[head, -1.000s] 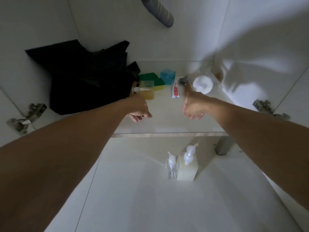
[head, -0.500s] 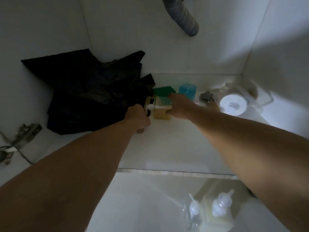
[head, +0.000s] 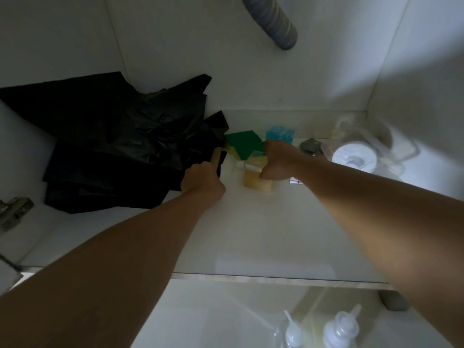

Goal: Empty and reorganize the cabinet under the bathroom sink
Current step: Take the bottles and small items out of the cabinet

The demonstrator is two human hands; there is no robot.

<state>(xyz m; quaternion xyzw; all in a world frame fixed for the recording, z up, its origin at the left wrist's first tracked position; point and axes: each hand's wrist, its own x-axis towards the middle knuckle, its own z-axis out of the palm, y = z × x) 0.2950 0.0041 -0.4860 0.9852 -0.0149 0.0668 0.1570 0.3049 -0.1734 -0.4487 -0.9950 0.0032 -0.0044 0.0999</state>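
Both arms reach into the white cabinet [head: 251,234]. My right hand [head: 276,159] grips a yellow pump bottle [head: 256,183] standing on the cabinet floor, fingers curled round its top. My left hand [head: 203,183] closes round a tan handle [head: 216,154] that sticks out from under the black plastic bags [head: 113,146]. Behind the bottle lie a green-and-yellow sponge [head: 242,144] and a blue translucent box [head: 280,134]. A small tube [head: 295,181] shows just under my right wrist.
A grey drain hose [head: 272,20] hangs from above. A white roll in clear wrap [head: 355,156] and a small dark object [head: 311,145] sit at the back right. Two pump bottles [head: 339,330] stand on the floor outside. A door hinge [head: 15,209] is at left.
Both hands went from hovering near the cabinet front to deep inside. The right hand has taken hold of the yellow bottle, and the left has closed on the handle by the bags.
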